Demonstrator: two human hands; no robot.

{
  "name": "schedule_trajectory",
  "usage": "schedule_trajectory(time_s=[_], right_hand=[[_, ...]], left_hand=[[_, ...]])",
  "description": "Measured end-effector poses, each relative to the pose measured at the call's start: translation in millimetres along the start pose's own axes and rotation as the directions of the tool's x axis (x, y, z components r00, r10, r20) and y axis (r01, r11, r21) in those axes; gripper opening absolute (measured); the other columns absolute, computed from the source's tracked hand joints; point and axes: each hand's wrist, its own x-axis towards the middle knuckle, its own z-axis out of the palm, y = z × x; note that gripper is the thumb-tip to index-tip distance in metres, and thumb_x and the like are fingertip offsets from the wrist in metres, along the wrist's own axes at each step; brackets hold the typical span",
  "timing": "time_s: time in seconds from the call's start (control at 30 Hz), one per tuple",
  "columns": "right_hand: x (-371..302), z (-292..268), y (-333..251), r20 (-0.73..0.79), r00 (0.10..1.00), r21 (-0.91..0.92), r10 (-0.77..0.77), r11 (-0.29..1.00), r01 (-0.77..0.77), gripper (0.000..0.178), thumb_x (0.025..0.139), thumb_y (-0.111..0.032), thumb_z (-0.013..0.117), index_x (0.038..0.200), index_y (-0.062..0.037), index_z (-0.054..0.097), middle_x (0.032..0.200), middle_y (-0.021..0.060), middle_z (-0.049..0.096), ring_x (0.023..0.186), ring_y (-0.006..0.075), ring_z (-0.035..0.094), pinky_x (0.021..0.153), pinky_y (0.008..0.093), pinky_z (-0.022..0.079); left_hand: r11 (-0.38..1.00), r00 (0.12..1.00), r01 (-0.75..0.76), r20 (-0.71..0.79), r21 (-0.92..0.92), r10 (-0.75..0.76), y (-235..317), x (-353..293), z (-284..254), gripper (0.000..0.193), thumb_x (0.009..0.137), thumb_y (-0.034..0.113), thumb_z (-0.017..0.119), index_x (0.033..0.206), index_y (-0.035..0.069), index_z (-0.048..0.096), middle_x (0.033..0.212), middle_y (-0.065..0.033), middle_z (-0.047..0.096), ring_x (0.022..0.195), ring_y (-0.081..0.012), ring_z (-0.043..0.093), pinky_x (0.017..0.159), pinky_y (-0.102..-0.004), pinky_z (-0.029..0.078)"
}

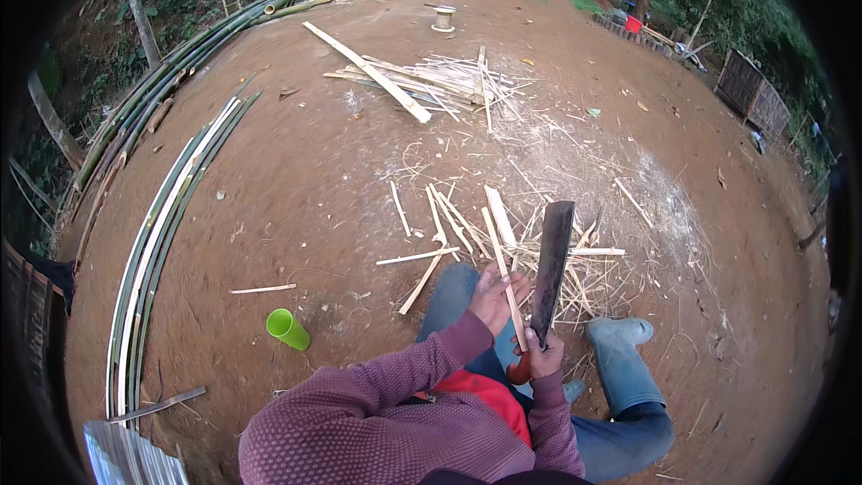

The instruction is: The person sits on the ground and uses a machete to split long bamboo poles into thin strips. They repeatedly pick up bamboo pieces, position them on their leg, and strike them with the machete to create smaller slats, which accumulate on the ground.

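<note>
A knitted maroon sleeve (359, 413) with a fine dotted weave fills the lower edge, over a red garment and blue jeans (620, 436). The right hand (539, 357) is clenched round the reddish wooden grip of a machete (549, 265), whose long, flat, dark blade widens toward a squared tip and points away from the person. The left hand (494, 298) lies just left of the blade, fingers curled around a thin pale bamboo strip (503, 269) that runs up beside the blade, touching or nearly touching it. A grey rubber boot (620, 355) sits to the right of the hands on bare reddish-brown earth (305, 180).

Beyond the hands lies a loose scatter of split slats (449, 224) and stringy, straw-coloured shavings. A bright green plastic cup (287, 330) lies on its side to the left, well apart from the hands. Further left, long curved green-and-white bamboo strips (162, 242) run along the ground, with whole green poles (153, 90) beyond them. A corrugated metal sheet (126, 458) shows at the lower left. Farther off lies a pile of pale split sticks (431, 81) crossed by a broader plank, and a small spool (444, 18) stands upright beyond it.
</note>
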Motion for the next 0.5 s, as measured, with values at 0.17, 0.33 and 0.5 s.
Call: schedule_trajectory(time_s=[0.17,0.33,0.5], right_hand=[[-4,14,-12,0.033,0.999,-0.077,-0.04,0.996,0.042,0.02,0.08,-0.005,0.065,0.097,0.003,0.06,0.075,0.0076,0.064,0.059,0.0104,0.057,0.053,0.0233,0.047],[-3,20,-24,0.114,0.991,-0.103,-0.068,0.991,0.08,0.019,0.081,-0.009,0.065,0.095,0.0033,0.06,0.074,0.0071,0.065,0.058,0.0098,0.057,0.053,0.0231,0.047],[5,14,-35,0.16,0.987,-0.078,-0.031,0.996,0.044,0.02,0.081,-0.012,0.066,0.092,0.0035,0.06,0.071,0.0073,0.064,0.056,0.0101,0.056,0.052,0.023,0.046]], left_hand=[[0.993,0.995,-0.078,-0.062,-0.085,0.073,10,-10,9,0.034,0.09,0.001,0.045,0.122,0.009,0.039,0.1,-0.0119,0.053,0.101,-0.0253,0.053,0.098,-0.0436,0.041],[0.985,0.991,-0.129,-0.036,-0.114,0.126,20,-12,6,0.031,0.09,0.001,0.045,0.119,0.011,0.041,0.102,-0.0135,0.053,0.105,-0.0277,0.053,0.098,-0.0439,0.041],[0.984,0.992,-0.108,-0.042,0.14,0.115,42,-13,5,0.023,0.092,0.008,0.046,0.115,0.006,0.043,0.112,-0.0162,0.054,0.108,-0.0277,0.054,0.096,-0.0399,0.043]])
